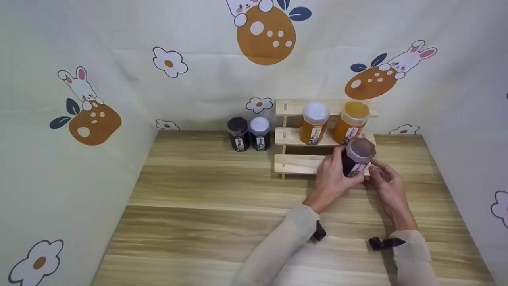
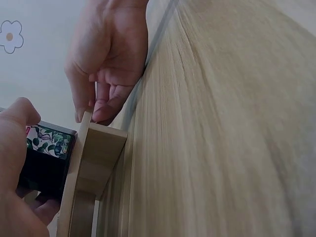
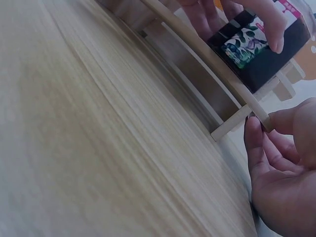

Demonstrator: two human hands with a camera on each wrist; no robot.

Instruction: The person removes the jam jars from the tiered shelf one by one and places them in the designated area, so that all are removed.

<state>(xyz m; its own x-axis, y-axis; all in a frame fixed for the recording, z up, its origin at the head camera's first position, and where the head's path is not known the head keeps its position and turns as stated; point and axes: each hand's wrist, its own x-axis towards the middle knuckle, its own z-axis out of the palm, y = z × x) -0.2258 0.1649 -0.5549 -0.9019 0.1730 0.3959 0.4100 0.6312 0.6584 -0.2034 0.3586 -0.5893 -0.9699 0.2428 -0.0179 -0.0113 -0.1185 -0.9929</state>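
Observation:
My left hand [image 1: 332,176] grips a dark jar [image 1: 362,148] with a translucent lid and a leafy label. In the left wrist view the base of that jar [image 2: 47,165] sits right at the lowest board of a three-tier wooden rack [image 1: 301,164]. My right hand [image 1: 391,190] is at the right end of the same board. In the right wrist view its thumb and fingers pinch the board's end [image 3: 259,114]. Two amber jars stand on the middle tier, one with a white lid [image 1: 315,115] and one with a yellow lid [image 1: 353,113].
Left of the rack, side by side on the wood-grain table [image 1: 178,222], stand a dark-lidded jar [image 1: 238,135] and a white-lidded dark jar [image 1: 260,135]. Behind them rises a pale backdrop [image 1: 206,91] printed with rabbits, oranges and flowers, which also closes both sides.

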